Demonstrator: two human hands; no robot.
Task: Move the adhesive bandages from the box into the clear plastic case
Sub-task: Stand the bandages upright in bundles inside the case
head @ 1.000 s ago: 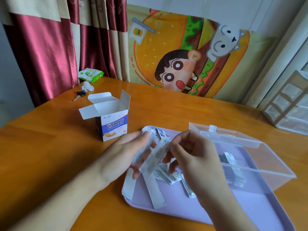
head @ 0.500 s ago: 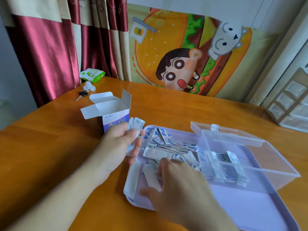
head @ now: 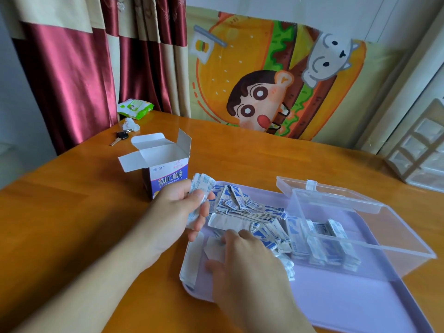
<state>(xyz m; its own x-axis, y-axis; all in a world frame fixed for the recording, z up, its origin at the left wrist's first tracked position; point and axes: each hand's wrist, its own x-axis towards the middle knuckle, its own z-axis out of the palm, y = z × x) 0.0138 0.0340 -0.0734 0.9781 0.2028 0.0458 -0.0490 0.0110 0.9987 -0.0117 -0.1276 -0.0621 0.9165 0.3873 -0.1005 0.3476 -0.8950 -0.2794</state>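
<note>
The white and blue bandage box stands open on the wooden table, flaps up. A heap of wrapped adhesive bandages lies on a lilac tray. The clear plastic case sits on the tray's right half, lid open, with several bandages inside. My left hand holds a small stack of bandages beside the box. My right hand rests palm down on the near edge of the heap, fingers touching flat wrappers; whether it grips one is hidden.
A key, a crumpled white wrapper and a green wipes pack lie at the table's far left corner. A small clear drawer unit stands at the right edge. Curtains and a cartoon cloth hang behind.
My right hand dropped from mid-air onto the near edge of the heap. My left hand moved left and up toward the box, keeping a stack of bandages.
</note>
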